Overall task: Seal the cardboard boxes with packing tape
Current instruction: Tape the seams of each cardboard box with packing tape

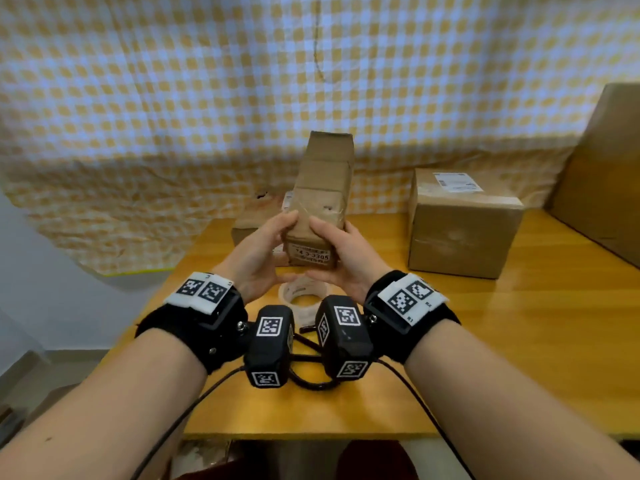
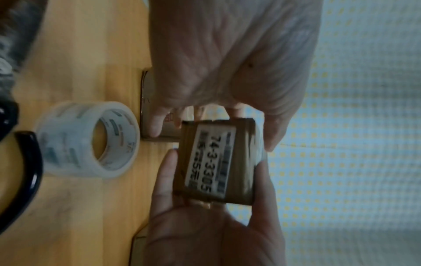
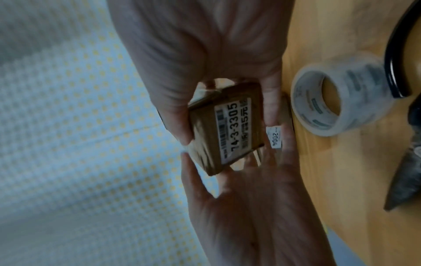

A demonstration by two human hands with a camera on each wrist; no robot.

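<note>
Both hands, left [image 1: 258, 258] and right [image 1: 346, 258], grip a long, scuffed cardboard box [image 1: 320, 206].

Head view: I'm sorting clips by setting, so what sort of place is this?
Probably a makeshift parcel-packing spot in a room, not a warehouse: a wooden table with labelled cardboard boxes, a roll of clear packing tape, and a yellow checked cloth hung behind.
</note>
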